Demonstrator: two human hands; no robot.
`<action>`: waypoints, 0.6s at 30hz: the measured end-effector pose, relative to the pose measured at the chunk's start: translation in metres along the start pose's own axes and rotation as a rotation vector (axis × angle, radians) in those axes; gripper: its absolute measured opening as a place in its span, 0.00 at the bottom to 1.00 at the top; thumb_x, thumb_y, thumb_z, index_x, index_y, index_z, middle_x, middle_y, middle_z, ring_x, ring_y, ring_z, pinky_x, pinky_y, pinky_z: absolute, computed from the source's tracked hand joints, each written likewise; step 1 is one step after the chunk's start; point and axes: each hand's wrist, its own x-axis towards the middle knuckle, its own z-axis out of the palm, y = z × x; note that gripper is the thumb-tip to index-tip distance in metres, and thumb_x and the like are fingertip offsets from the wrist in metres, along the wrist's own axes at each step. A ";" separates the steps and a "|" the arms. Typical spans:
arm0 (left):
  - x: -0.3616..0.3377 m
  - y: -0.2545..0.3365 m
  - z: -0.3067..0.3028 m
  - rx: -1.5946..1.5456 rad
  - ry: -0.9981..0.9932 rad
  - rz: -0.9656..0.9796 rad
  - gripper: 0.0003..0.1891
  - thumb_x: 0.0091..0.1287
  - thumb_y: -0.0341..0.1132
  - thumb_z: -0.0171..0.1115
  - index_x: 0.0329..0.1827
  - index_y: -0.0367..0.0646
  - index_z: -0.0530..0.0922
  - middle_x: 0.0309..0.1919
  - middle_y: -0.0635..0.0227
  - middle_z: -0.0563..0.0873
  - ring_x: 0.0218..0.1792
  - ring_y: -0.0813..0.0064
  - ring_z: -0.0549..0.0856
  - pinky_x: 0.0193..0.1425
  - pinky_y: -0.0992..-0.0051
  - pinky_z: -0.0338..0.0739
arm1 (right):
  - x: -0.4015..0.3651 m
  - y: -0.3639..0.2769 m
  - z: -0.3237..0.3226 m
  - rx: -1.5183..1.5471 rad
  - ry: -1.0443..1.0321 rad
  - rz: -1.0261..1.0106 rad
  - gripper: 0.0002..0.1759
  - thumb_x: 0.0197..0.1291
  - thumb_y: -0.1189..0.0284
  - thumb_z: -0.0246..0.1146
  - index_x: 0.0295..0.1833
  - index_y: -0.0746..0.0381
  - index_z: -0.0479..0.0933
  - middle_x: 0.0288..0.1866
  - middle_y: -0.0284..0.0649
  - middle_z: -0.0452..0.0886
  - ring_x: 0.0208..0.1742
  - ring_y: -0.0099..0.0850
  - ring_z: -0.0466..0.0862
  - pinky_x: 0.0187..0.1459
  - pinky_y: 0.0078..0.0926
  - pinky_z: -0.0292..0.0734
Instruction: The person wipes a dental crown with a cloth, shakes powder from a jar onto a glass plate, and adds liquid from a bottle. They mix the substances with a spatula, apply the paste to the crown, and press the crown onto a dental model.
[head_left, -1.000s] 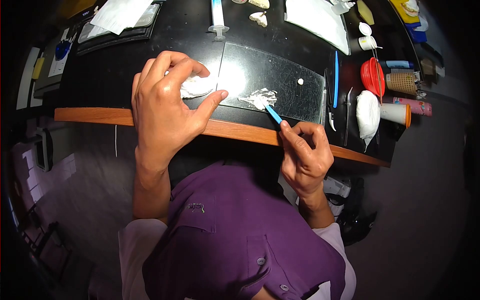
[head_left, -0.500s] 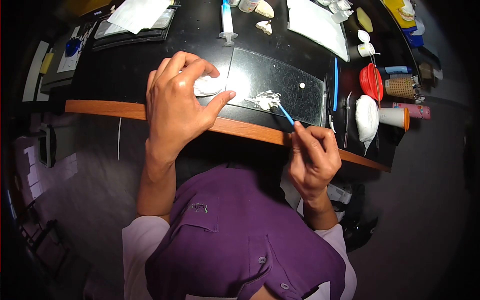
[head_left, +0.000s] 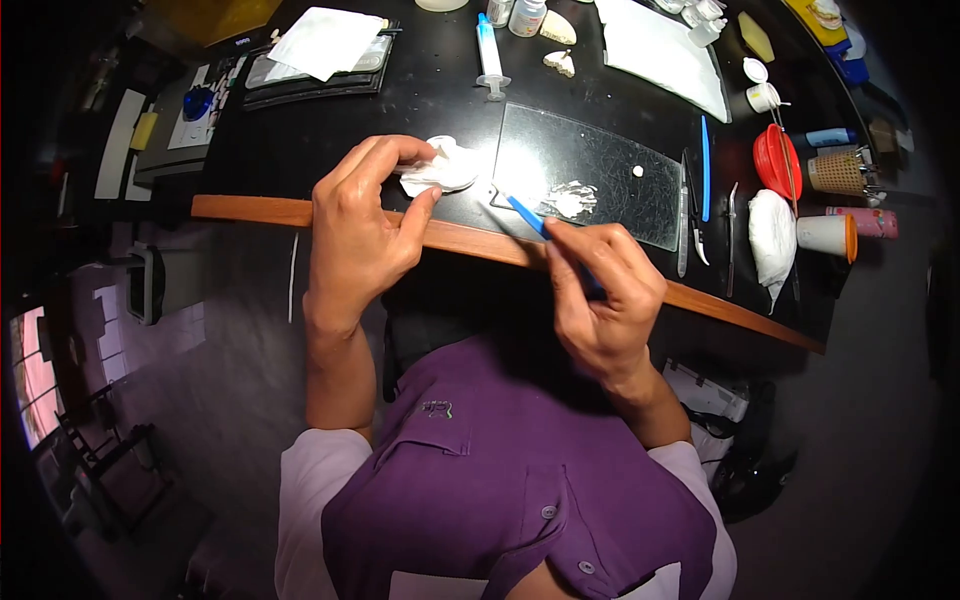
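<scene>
My left hand [head_left: 367, 225] grips a white, crumpled-looking lump [head_left: 452, 172] at the table edge, with thumb and fingers curled around its left side. In my right hand [head_left: 608, 295] is a slim blue spatula [head_left: 524, 214], pinched between thumb and fingers and pointing up and left. White material sits on its tip, close to the lump, over the slab's near left corner. The glass slab [head_left: 600, 140] lies flat on the black table. Smeared white paste [head_left: 572, 198] is near the slab's front edge, and a small white blob [head_left: 638, 171] lies farther right.
Beyond the slab lie a syringe [head_left: 490, 60], a dental cast piece [head_left: 559, 63] and a white sheet [head_left: 665, 60]. To the right are a blue stick [head_left: 706, 170], tweezers [head_left: 731, 240], a red bowl [head_left: 776, 160], a white cloth bundle [head_left: 771, 240] and a cup [head_left: 822, 236].
My right hand has carried the spatula leftward, from the paste to beside the white lump. My left fingers have drawn back, exposing more of the lump. The whole view has shifted slightly.
</scene>
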 end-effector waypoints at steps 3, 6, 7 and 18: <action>-0.008 0.001 -0.001 0.035 0.028 -0.032 0.16 0.59 0.20 0.78 0.50 0.35 0.87 0.46 0.59 0.93 0.46 0.66 0.93 0.53 0.72 0.86 | 0.006 0.001 0.020 -0.087 -0.008 -0.082 0.14 0.58 0.82 0.76 0.51 0.64 0.90 0.34 0.39 0.85 0.31 0.32 0.85 0.33 0.31 0.74; -0.011 0.008 -0.006 0.080 0.020 -0.108 0.15 0.59 0.21 0.81 0.49 0.35 0.89 0.45 0.61 0.94 0.46 0.71 0.93 0.51 0.75 0.86 | 0.003 -0.002 0.035 -0.186 -0.048 -0.095 0.13 0.60 0.76 0.76 0.51 0.61 0.90 0.34 0.34 0.84 0.28 0.31 0.80 0.36 0.33 0.66; -0.011 0.008 -0.007 0.091 0.015 -0.138 0.15 0.58 0.21 0.82 0.48 0.35 0.89 0.44 0.62 0.94 0.46 0.72 0.93 0.50 0.76 0.86 | 0.002 -0.001 0.038 -0.212 -0.052 -0.116 0.13 0.61 0.76 0.76 0.52 0.61 0.90 0.35 0.34 0.84 0.27 0.31 0.79 0.37 0.33 0.66; 0.044 -0.026 -0.015 -0.044 -0.394 0.326 0.17 0.57 0.23 0.83 0.51 0.41 0.94 0.43 0.66 0.95 0.44 0.70 0.92 0.44 0.73 0.88 | 0.023 0.018 0.023 -0.149 -0.136 -0.350 0.17 0.54 0.84 0.75 0.50 0.59 0.90 0.35 0.31 0.84 0.28 0.28 0.76 0.37 0.30 0.66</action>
